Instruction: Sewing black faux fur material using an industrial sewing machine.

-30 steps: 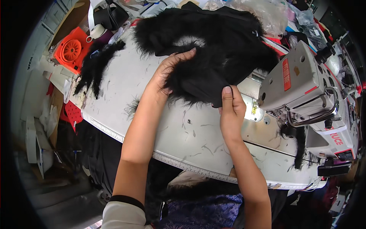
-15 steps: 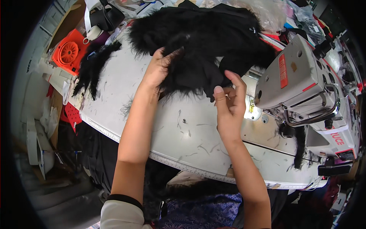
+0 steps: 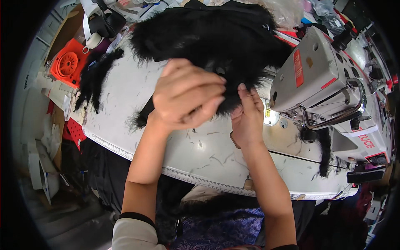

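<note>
So the black fabric piece with long fluffy fur trim (image 3: 204, 35) is bunched across the far middle of the white work table with a ruler strip along its front edge (image 3: 200, 160), and its near end comes down to the hands. The right hand (image 3: 248, 116) has thumb and fingers pinched on the fur at that near end. The left hand (image 3: 187, 98) is up in front of the fur, fingers curled over towards the right one; it's blurry and I can't tell if anything's in them. Just right of the right hand sits a pale grey sewing machine with a red label (image 3: 310, 73), with a narrow black furry strip (image 3: 325, 152) hanging beside it. Over on the left there's a loose black furry bundle (image 3: 96, 77), right next to an orange plastic device with a round vented grille (image 3: 67, 63). Dark wisps of fluff are scattered over the tabletop.
</note>
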Demonstrator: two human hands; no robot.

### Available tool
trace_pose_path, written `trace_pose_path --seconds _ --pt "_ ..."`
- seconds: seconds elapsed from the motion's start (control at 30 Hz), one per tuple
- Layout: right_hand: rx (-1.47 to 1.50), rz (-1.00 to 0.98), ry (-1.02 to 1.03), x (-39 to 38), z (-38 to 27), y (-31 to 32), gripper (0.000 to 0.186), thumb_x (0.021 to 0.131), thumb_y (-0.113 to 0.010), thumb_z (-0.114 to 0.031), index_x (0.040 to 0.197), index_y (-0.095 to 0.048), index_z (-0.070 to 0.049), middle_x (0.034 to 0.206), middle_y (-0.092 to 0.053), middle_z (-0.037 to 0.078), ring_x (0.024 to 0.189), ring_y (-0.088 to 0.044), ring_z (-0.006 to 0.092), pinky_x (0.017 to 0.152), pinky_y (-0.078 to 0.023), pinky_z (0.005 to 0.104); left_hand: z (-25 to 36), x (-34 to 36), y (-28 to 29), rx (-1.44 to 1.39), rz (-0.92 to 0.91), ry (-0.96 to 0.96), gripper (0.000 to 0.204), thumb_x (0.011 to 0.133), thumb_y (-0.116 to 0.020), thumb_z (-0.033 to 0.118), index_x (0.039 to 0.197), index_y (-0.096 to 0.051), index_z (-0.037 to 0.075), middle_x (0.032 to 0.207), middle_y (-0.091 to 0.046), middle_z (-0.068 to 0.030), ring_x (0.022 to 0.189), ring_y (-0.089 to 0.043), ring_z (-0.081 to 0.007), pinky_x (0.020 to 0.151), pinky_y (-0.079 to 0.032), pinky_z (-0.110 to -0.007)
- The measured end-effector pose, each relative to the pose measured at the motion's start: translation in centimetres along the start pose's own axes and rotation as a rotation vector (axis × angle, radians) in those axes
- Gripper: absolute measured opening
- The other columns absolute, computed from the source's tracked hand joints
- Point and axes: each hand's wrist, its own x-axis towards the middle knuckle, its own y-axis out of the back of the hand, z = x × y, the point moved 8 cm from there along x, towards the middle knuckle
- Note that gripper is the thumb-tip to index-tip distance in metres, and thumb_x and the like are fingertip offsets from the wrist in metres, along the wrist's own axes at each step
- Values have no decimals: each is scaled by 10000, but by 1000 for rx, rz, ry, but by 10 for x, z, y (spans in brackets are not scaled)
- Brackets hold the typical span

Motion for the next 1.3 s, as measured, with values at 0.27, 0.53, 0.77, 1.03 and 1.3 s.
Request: trace_pose_path --seconds 0.27,0.53,0.77,1.03,1.3 --pt "-20 36 -53 -3 2 -4 338 868 -477 -203 1146 -444 -12 1115 -539 86 1032 -525 181 898 -418 314 -55 -24 2 -288 248 706 415 721 -659 105 1092 -511 -9 1012 -538 -86 929 -504 -148 842 -395 -263" --pt "29 24 -87 -3 12 1 371 890 -440 -236 1166 -427 12 1138 -519 111 1023 -532 206 886 -432 322 -56 -33 -14 -616 175 799 489 668 -559 -26 1149 -476 -10 1036 -551 -48 978 -487 -110 878 -378 -250" --pt "-71 40 42 -4 9 4 359 905 -429 -237 1135 -451 38 1103 -537 119 998 -546 204 866 -448 314 -53 -42 -18 -552 6 696 686 629 -566 4 1280 -349 -3 1254 -434 -78 1166 -385 -155 995 -284 -302" --pt "-15 168 44 -8 4 16 370 911 -405 -223 1168 -426 42 1114 -525 141 988 -550 216 867 -450 323 -48 -34 -22 -726 -143 719 782 642 -632 105 1329 -276 -2 1363 -330 -115 1251 -321 -220 1027 -246 -336" --pt "95 -256 -64 -5 9 -4 466 900 -377 -225 1293 -311 15 1303 -386 159 1179 -417 289 976 -365 407 -42 -29 -30 -950 -211 493 955 632 -725 359 1361 -212 15 1423 -194 -139 1292 -254 -291 1039 -215 -393"
